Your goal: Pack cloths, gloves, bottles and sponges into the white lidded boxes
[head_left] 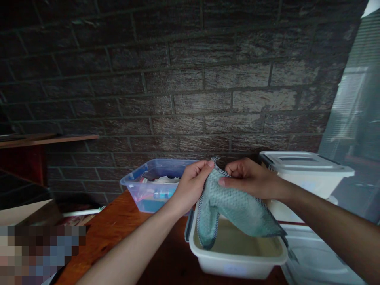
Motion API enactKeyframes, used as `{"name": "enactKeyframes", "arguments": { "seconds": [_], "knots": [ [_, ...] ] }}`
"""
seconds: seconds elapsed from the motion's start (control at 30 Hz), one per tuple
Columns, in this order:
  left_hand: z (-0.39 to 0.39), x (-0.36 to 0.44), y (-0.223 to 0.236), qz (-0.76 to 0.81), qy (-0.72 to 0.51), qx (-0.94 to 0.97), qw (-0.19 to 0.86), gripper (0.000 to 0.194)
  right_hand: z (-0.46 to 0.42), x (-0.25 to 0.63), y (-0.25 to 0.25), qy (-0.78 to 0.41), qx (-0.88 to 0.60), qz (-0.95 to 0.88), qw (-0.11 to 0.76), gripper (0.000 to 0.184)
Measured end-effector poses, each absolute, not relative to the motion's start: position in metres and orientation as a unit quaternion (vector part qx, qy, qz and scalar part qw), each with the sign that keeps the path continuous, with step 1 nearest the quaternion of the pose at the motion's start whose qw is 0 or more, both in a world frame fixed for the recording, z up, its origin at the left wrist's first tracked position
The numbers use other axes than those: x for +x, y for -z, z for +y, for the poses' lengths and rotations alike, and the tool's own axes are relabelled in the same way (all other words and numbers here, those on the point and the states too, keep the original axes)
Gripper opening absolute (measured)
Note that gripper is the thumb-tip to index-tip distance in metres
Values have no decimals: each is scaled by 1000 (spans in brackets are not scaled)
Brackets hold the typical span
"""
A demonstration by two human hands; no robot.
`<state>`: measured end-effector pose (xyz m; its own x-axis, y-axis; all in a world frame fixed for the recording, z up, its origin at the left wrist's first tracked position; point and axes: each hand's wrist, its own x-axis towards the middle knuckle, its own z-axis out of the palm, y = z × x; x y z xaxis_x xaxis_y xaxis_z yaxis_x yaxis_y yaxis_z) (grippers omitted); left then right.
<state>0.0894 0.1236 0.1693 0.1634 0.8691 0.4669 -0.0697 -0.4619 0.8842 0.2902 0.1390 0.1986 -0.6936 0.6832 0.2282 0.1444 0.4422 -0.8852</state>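
Note:
A teal textured cloth with a black-and-white checked edge hangs from both my hands. My left hand pinches it near an upper corner, thumb on top. With thumb and curled fingers, my right hand grips the upper edge a little to the right. The cloth droops in two folds over a white plastic bin, which has no lid on and a grey latch at its left side. One fold dips inside the bin's rim, and another reaches the right rim. The cloth hides part of the bin's inside.
Behind on the left, a translucent blue tub holds several items on the wooden table. To the right stand stacked white lidded bins, with a clear lid lying in front. A dark brick wall closes the back.

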Motion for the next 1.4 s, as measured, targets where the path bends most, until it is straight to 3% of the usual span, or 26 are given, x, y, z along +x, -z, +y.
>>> {"name": "enactKeyframes", "arguments": {
  "seconds": [0.27, 0.4, 0.57, 0.77, 1.07, 1.4],
  "knots": [
    [115, 101, -177, 227, -484, 736, 415, 33, 140, 289, -203, -390, -228, -787, 421, 31],
    [115, 97, -172, 268, -477, 749, 374, 33, 145, 292, -206, -446, -227, -763, 410, 39],
    [119, 92, -166, 288, -468, 747, 375, 34, 153, 296, -199, -497, -221, -704, 456, 36],
    [123, 97, -168, 285, -463, 755, 366, 28, 158, 295, -180, -438, -195, -758, 441, 30],
    [133, 82, -157, 340, -413, 774, 339, 33, 166, 318, -183, -368, -273, -662, 594, 36],
    [141, 40, -171, 353, -319, 805, 354, 33, 184, 355, -186, -285, -305, -645, 640, 41]
  ]
}}
